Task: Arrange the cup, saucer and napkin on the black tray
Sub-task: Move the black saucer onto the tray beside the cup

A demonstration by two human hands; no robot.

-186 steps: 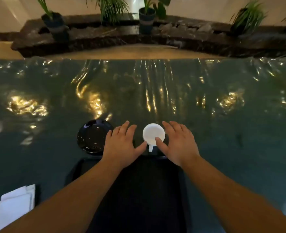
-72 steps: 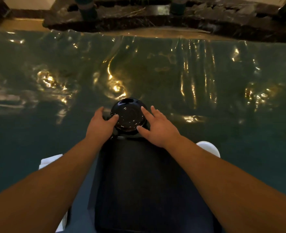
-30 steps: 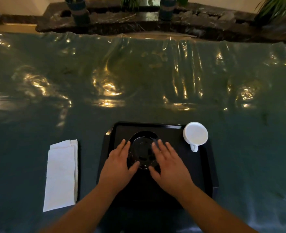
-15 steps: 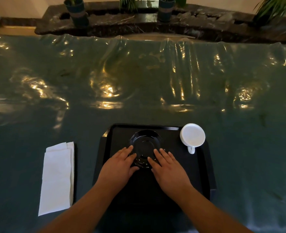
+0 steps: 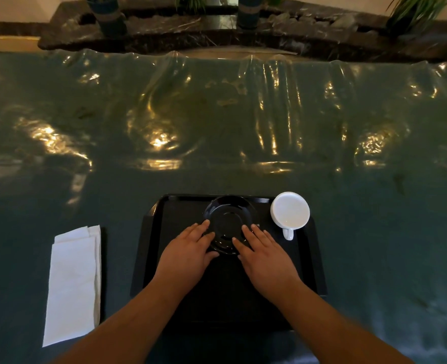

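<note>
Hands [image 5: 188,256] seemingly flanking saucer [image 5: 229,222]

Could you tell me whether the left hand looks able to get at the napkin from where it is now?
Probably yes. The napkin lies flat on the table left of the tray, and nothing stands between it and the left hand, which rests at the saucer with open fingers, holding nothing firmly.

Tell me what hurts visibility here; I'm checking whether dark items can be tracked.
Head view: dim warm light; bright glare streaks on the wrinkled plastic table cover; black saucer nearly merges with black tray; white cup and napkin stand out; wide-angle bending at edges.
</note>
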